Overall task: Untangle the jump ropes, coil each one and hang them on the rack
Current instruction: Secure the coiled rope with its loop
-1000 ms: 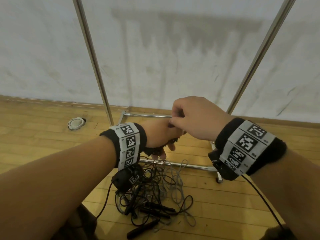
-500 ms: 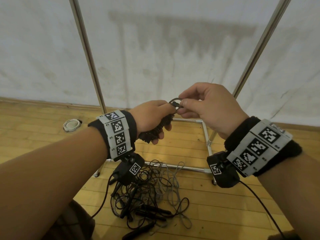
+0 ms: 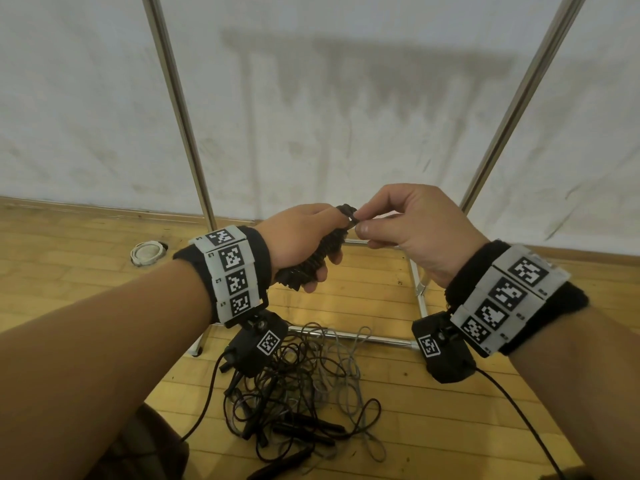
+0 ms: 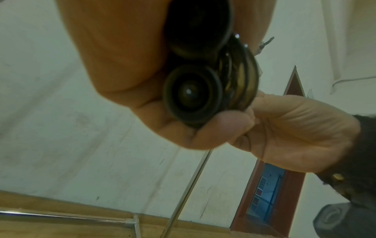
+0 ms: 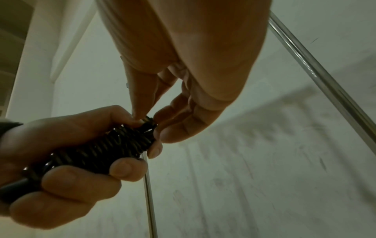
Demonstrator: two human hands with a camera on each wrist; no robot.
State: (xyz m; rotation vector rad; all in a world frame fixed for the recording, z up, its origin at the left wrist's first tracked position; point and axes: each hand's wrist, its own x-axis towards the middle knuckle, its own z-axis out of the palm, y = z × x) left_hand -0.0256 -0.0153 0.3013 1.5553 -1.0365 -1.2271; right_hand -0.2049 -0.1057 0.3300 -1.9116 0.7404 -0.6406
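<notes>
Head view: left hand [image 3: 304, 237] clenched around a coiled black jump rope [image 3: 320, 252], bundle tilted, upper end raised toward the right hand [image 3: 412, 226]; thumb and forefinger of the right hand pinching the rope's end at the top of the bundle, exact contact point too small to resolve. Below, on the wooden floor [image 3: 485, 427], a tangled pile of ropes [image 3: 304, 382], black and grey strands interlaced, individual ropes not separable; several dark handles at the pile's near edge, one cut off by the bottom of the frame. Rack [image 3: 180, 109] seen only as two chrome uprights and base bars, top rail out of frame. Round white object [image 3: 148, 252] on the floor at left, identity unclear. Compared with half a second earlier: both hands slightly higher, small loop at the bundle's top no longer open. Open floor to the right of the pile and within the rack base. Left wrist view: blurred, close; round end caps of two handles [image 4: 192, 93] inside the left fist, right-hand fingers [image 4: 289, 128] touching alongside. Right wrist view: tight rope windings [image 5: 114, 149] across the left palm, right fingertips [image 5: 162, 119] closed on the protruding end; chrome upright behind.
</notes>
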